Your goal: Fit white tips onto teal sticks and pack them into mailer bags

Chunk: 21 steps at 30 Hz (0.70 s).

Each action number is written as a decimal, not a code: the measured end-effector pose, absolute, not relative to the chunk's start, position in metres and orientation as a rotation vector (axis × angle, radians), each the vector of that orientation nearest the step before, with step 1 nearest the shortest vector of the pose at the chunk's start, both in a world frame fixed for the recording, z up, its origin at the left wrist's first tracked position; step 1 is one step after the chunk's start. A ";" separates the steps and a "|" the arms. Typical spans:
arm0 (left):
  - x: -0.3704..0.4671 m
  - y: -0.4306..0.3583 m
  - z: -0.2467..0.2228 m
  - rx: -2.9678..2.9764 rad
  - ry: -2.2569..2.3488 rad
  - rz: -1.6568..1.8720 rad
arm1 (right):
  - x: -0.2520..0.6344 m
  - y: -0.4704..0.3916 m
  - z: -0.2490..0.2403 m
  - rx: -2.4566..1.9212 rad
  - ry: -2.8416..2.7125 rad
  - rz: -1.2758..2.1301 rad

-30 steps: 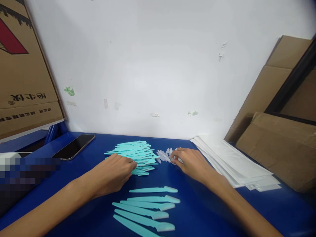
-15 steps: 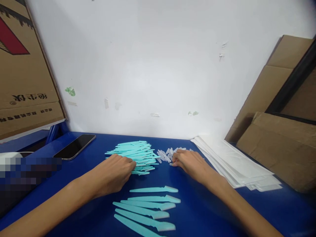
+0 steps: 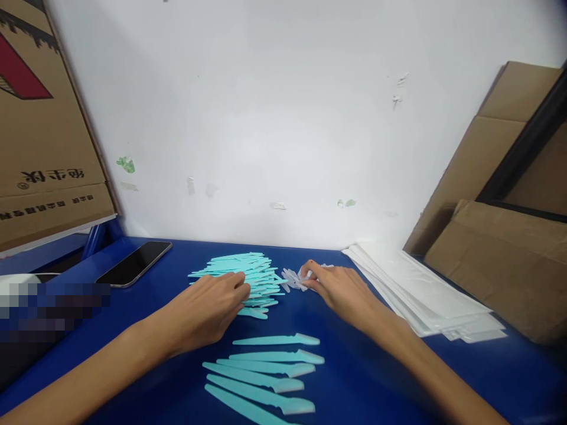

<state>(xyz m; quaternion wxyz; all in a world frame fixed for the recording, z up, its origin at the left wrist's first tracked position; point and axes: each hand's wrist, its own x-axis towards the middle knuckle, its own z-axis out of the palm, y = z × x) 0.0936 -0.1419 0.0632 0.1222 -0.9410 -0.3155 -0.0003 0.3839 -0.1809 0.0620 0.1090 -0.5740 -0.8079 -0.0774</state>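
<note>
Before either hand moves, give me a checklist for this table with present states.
1. Left hand at the teal tool pile: ok.
2. Right hand at the small pale pieces: ok.
3. Anything gripped in either hand: cannot tell; the hands hide it.
4. Laid-out teal tools apart from the pile: ok.
5. Nearest teal tool wholly in view: not ok; the frame cuts it off.
6. Phone clear of both hands: ok.
</note>
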 end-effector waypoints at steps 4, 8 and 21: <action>0.095 -0.142 0.064 -2.752 -0.920 -0.120 | 0.377 -0.185 0.060 -1.427 -2.318 -0.174; 0.093 -0.136 0.056 -2.755 -0.899 -0.346 | 0.372 -0.188 0.056 -1.246 -2.276 -0.094; 0.099 -0.145 0.051 -2.879 -0.824 -0.513 | 0.364 -0.188 0.047 -1.046 -2.136 -0.195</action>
